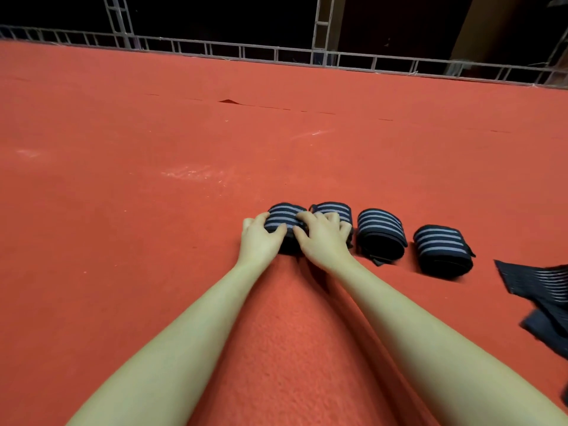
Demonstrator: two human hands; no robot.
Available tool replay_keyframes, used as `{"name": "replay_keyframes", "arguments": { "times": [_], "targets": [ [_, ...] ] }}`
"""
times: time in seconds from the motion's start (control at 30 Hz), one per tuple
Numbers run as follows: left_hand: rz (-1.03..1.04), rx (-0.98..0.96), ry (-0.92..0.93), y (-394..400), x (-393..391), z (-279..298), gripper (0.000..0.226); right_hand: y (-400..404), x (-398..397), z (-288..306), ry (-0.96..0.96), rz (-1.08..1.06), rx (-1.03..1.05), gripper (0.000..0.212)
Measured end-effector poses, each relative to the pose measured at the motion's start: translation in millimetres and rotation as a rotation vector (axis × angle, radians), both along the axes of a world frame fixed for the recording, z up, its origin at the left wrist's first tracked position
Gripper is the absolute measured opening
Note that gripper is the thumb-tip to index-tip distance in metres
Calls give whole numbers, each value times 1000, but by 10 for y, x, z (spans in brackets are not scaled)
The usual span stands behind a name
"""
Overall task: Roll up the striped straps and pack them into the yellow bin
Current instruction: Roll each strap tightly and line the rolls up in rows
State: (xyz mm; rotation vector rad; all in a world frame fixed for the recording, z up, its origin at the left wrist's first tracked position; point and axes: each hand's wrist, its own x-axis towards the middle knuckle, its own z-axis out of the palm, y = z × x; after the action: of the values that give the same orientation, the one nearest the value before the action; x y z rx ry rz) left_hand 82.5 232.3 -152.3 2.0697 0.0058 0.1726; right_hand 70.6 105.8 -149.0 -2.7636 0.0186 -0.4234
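Note:
Several rolled dark straps with grey stripes lie in a row on the red carpet. My left hand [260,238] grips the left side of the leftmost roll [284,217], fingers curled over its top. My right hand [322,236] grips the same roll from the right, and its fingers also lie over the second roll [335,209]. Two further rolls [379,232] [441,249] sit apart to the right. The yellow bin is out of view.
Loose unrolled striped straps [544,290] are heaped at the right edge. The red carpet [184,149] stretches far ahead and left, with a small raised wrinkle [229,101]. A metal truss railing [276,53] bounds the far side.

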Motion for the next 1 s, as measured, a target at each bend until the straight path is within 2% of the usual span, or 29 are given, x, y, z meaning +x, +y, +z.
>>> {"name": "replay_keyframes", "arguments": {
  "times": [0.07, 0.3, 0.4, 0.5, 0.77, 1.0],
  "targets": [
    [-18, 61, 29, 2, 49, -61, 49, 1, 23, -68, -37, -27, -53, 35],
    [-37, 208, 43, 36, 75, 51, 53, -37, -30, -66, -122, -33, -24, 31],
    [24, 180, -46, 8, -93, 147, 52, -52, -125, -36, -155, -27, 120, 31],
    [-38, 210, -123, -53, -327, 253, 46, -75, -309, 33, -126, -7, 276, 29],
    [-218, 195, -158, -258, -1182, 444, 36, -441, -1281, 57, -193, 48, 450, 24],
    [-347, 137, -107, -629, -2086, 385, 26, -926, -2253, 24, -196, -50, 400, 21]
  ]
}}
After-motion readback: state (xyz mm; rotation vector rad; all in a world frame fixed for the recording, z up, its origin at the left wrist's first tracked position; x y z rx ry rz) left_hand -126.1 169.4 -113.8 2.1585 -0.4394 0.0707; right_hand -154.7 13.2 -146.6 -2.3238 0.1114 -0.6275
